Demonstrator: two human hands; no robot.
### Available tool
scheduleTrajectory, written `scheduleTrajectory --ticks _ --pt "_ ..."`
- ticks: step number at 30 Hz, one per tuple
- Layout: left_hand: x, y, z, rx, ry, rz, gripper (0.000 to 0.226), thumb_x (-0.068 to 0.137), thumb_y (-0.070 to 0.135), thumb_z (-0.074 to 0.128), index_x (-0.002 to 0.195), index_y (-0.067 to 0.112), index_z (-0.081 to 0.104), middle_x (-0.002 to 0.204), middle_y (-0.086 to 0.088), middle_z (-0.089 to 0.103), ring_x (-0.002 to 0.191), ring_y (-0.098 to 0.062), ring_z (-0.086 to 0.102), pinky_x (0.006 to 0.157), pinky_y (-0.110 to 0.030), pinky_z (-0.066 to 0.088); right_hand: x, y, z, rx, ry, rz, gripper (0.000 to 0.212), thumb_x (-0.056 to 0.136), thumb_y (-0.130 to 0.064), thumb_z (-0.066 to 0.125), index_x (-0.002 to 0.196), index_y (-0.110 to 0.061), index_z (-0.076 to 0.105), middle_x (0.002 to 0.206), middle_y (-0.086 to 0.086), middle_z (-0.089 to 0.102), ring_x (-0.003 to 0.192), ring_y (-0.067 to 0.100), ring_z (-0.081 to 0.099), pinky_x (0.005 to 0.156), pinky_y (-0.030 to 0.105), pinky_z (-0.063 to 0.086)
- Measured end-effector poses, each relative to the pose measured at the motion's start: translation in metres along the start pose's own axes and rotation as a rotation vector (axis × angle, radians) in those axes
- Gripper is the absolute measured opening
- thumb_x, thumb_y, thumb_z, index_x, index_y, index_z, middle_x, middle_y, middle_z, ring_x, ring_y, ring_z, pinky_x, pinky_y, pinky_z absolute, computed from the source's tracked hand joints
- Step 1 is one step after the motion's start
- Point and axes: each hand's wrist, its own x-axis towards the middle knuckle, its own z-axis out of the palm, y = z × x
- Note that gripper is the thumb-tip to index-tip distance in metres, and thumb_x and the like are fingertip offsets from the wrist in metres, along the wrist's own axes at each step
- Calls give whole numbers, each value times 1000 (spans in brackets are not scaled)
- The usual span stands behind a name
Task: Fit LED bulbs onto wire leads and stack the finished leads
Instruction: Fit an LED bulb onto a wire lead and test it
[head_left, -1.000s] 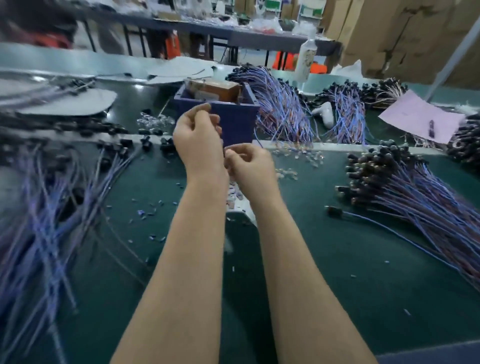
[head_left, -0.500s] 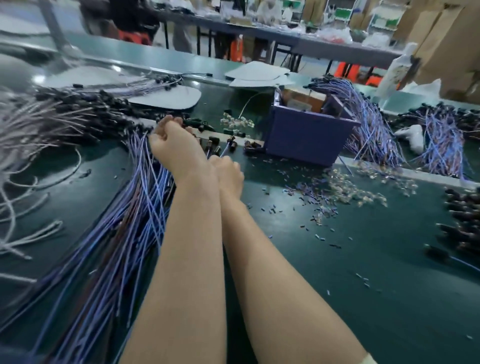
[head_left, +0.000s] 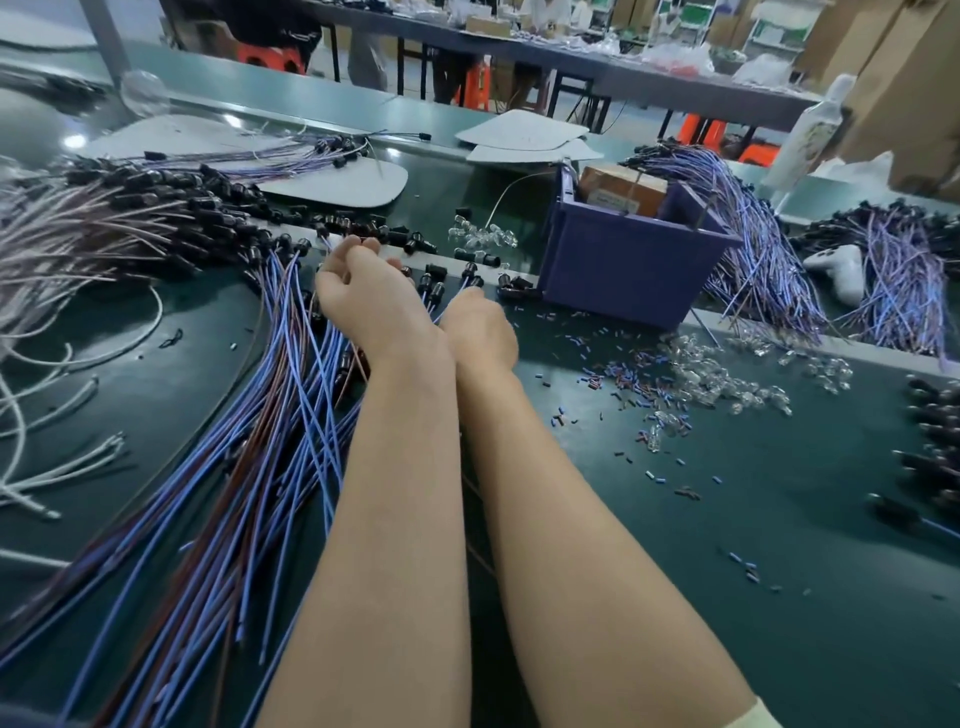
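A: Operator, L arm: covering?
B: L forearm bare, frame edge to wrist. L hand (head_left: 363, 291) bare.
A: R arm?
B: R forearm bare, R hand (head_left: 478, 322) bare. One garment item: pale cream sleeve hem (head_left: 761, 716), soft fabric, lower-R frame edge, approx. at elbow.
A: Markings on hem?
B: Too little in view to tell.

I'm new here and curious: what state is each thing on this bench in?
wire leads, loose, fanned out flat
left hand, fingers curled at the leads' black ends; grip unclear
right hand, fingers hidden
clear bulbs, scattered loose
blue bin, open, upright
white bottle, upright
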Motion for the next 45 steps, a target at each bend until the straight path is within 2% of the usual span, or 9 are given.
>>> scheduleTrajectory --ticks 9,12,14,17,21,26,36,40,45 --pt "-1 -2 0 1 -11 -11 21 89 0 37 98 11 53 92 -1 58 63 -9 50 57 -21 40 2 11 -3 -22 -5 -61 16 87 -3 49 103 -1 53 106 17 59 97 35 56 67 29 37" --pt "-2 -4 0 61 -6 18 18 91 2 36 98 11 50 84 2 54 65 -9 48 59 -20 39 5 18 -6 320 62 -41 9 86 1 46 79 -3 51 77 11 54 77 34 53 53 31 42" --pt "-3 -7 0 153 -29 58 14 93 4 37 97 13 47 88 0 51 69 -11 47 60 -18 37 8 21 -11 742 68 48 20 89 5 43 103 4 57 71 6 56 66 22 63 62 32 55" --pt "-7 -13 0 416 -155 121 14 94 11 39 104 15 50 95 -3 51 75 -9 47 60 -16 35 12 31 -21 1236 57 206 25 90 13 40 109 3 52 71 10 54 46 9 54 44 15 48" --pt "-9 -29 1 895 -366 190 24 92 17 41 107 5 56 112 -20 62 95 -29 59 79 -37 49 9 51 -34 1262 -111 327 22 88 15 37 73 3 50 62 10 54 38 7 49 39 15 43" --pt "-20 -40 3 1439 -442 187 51 100 39 30 127 -1 47 133 -20 52 128 -35 42 110 -42 29 -3 64 -53 1346 -249 132 36 89 10 30 90 -4 63 69 3 53 57 11 43 58 21 38" --pt "-81 -53 40 827 -830 301 25 97 10 43 79 20 56 73 4 66 88 -21 68 87 -44 54 -38 121 -99 806 -10 -277 25 88 4 44 81 -8 66 72 5 60 71 18 52 72 36 45" --pt "-113 -72 49 824 -1026 351 21 95 9 48 81 21 59 71 9 66 85 -17 68 87 -40 54 -48 145 -112 818 132 -273 15 88 3 48 89 6 62 72 14 59 69 21 50 64 37 40" --pt "-136 -102 44 1011 -1128 466 20 94 20 51 105 17 68 103 -2 69 98 -19 62 91 -36 49 -52 178 -117 1049 435 -172 23 95 -3 48 80 -11 64 66 0 63 56 6 58 51 18 47"
